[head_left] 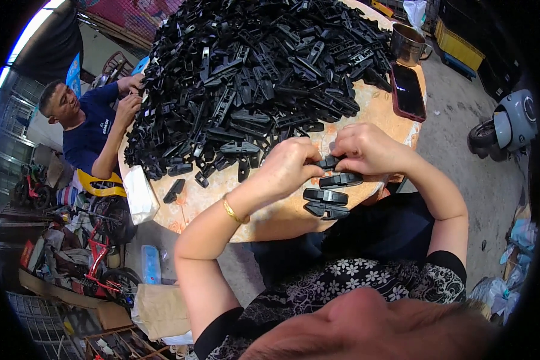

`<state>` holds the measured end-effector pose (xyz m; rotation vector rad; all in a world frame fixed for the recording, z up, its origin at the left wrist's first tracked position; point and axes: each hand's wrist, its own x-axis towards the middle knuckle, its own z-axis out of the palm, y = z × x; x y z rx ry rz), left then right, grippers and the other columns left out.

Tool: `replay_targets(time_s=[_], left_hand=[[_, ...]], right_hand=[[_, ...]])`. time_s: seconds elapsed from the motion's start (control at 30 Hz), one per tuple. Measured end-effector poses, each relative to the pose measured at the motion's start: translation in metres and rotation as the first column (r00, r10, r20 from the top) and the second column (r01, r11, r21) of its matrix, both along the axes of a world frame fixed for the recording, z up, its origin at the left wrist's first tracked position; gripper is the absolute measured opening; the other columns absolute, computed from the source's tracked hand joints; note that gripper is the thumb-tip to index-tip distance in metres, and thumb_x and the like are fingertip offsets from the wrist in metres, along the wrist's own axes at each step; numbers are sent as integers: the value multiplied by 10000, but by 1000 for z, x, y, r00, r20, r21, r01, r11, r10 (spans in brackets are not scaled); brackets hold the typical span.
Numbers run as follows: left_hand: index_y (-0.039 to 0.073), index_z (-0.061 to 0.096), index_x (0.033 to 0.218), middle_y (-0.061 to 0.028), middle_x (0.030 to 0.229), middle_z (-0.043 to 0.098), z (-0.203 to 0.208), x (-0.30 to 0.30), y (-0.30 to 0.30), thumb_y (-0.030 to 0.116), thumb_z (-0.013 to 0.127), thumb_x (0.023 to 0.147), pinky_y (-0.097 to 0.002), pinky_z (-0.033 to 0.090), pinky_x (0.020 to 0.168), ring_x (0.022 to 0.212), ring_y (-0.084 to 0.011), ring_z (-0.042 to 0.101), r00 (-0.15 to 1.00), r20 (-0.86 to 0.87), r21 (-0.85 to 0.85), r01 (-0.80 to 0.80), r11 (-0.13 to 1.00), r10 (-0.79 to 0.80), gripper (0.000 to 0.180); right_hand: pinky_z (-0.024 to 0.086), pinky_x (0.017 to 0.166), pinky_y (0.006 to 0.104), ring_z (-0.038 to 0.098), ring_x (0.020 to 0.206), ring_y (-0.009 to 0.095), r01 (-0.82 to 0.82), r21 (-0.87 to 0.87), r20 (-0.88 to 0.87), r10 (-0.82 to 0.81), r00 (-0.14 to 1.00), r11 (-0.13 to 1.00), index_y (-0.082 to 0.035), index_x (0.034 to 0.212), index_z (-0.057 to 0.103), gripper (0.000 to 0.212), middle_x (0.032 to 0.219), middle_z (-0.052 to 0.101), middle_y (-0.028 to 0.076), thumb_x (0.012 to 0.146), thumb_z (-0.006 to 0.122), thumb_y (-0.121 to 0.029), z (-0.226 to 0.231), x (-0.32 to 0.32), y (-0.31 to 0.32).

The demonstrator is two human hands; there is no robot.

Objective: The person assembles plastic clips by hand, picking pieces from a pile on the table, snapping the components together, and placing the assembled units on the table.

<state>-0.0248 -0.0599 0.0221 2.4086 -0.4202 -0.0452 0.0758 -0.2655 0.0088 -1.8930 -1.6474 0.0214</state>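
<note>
Both hands meet over the near edge of a round table with a pale orange flowered cloth (252, 223). Between their fingertips is a small black plastic clip part (327, 162). My left hand (288, 165), below a gold bracelet (231, 211), pinches its left end. My right hand (366, 149) grips its right end with thumb and fingers. Just nearer to me lie a black clip (341, 180) and two more, a black clip with a shiny middle (325, 197) and a winged black clip (327, 210), in a short column. Fine details of the held part are hidden by my fingers.
A big heap of black plastic parts (252, 78) covers most of the table. Beyond my right hand lie a phone in a red case (408, 93) and a metal pot (407, 45). A white packet (141, 195) sits at the left edge. A co-worker (93, 123) handles parts across the heap.
</note>
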Motion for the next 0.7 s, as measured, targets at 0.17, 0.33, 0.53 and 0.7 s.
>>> replay_targets(time_s=[0.17,0.33,0.53,0.7], left_hand=[[29,688,905,-100,898,610,20,10,37,102,745,702,-370,468,801,907,-289,546,805,574,275,-363,890,151,223],[39,684,926,-99,937,603,17,18,64,84,738,713,-373,468,793,916,-301,528,762,619,438,-537,721,192,223],[38,622,897,-100,889,603,22,14,64,56,753,688,-376,463,781,887,-308,523,822,537,408,-448,796,187,248],[36,593,874,-103,834,607,21,14,56,29,742,675,-389,462,768,851,-316,537,833,530,334,-378,863,159,248]], right_hand=[[491,698,412,620,815,316,-201,-370,-265,105,959,907,-67,888,688,205,872,635,136,754,706,-221,19,4,-2],[503,682,386,607,806,287,185,-22,165,-179,970,982,-52,939,664,202,850,614,98,785,688,-181,-6,2,35],[507,706,368,589,846,254,329,52,371,-324,870,943,-54,927,640,184,866,594,92,772,672,-148,-24,13,46],[505,703,382,610,842,311,242,63,35,-245,969,968,-43,944,595,122,855,632,110,858,604,-129,-9,6,24]])
